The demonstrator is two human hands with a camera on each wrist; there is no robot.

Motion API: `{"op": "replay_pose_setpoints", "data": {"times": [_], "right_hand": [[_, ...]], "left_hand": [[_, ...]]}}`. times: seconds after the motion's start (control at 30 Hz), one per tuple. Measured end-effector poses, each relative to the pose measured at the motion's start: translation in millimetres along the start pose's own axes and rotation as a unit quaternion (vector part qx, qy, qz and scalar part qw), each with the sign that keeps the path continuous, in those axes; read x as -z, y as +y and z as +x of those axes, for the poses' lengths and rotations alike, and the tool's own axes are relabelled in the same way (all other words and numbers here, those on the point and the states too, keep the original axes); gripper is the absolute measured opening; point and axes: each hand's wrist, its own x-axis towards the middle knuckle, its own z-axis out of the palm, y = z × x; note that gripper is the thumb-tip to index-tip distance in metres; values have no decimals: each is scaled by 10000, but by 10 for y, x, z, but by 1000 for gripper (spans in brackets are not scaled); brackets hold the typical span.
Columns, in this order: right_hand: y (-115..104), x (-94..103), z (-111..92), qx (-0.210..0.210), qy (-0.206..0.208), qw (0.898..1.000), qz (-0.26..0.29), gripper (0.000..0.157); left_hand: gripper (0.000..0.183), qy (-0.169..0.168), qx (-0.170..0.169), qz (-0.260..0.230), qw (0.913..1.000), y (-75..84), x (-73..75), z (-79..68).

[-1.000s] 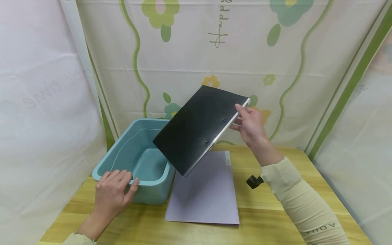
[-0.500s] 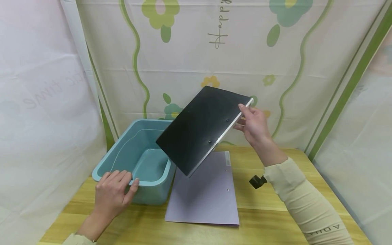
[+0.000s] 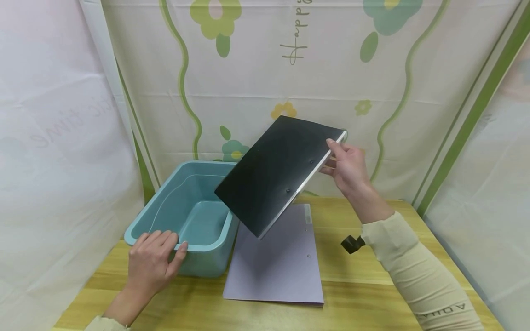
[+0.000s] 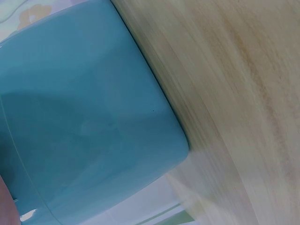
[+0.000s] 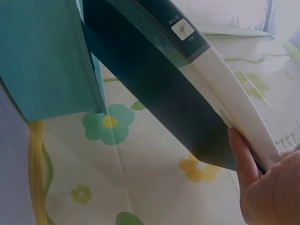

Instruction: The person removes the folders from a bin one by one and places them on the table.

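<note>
In the head view my right hand [image 3: 351, 169] pinches a black file folder [image 3: 277, 170] by its pale spine edge, thumb on top. The folder hangs tilted above a purple folder [image 3: 275, 262], which lies flat on the table. Its left corner is beside the right rim of a blue plastic basin [image 3: 207, 262]. The right wrist view shows the folder's spine [image 5: 234, 98], with a white A4 sticker on its dark part. My left hand [image 3: 151, 262] grips the basin's near rim, fingers curled over it. Only a sliver of that hand shows in the left wrist view.
A wooden table [image 3: 356, 294] carries the basin and the purple folder. Flower-printed cloth [image 3: 248, 82] hangs behind the table, with more cloth at both sides. A small black object [image 3: 352, 244] sits by my right cuff.
My right hand has moved slightly to the right with the black folder, drawing it a little away from the basin. The left hand, basin and purple folder stay in place.
</note>
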Motion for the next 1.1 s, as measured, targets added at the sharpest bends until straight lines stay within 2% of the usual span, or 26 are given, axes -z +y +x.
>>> {"op": "replay_pose_setpoints", "data": {"times": [0.43, 1.1], "right_hand": [[-45, 59, 22, -156, -18, 9999, 18, 22], [-134, 239, 38, -455, -277, 9986, -46, 24]], "left_hand": [[51, 29, -29, -23, 10000, -4, -7, 1], [51, -52, 2, 25, 10000, -20, -13, -31]]}}
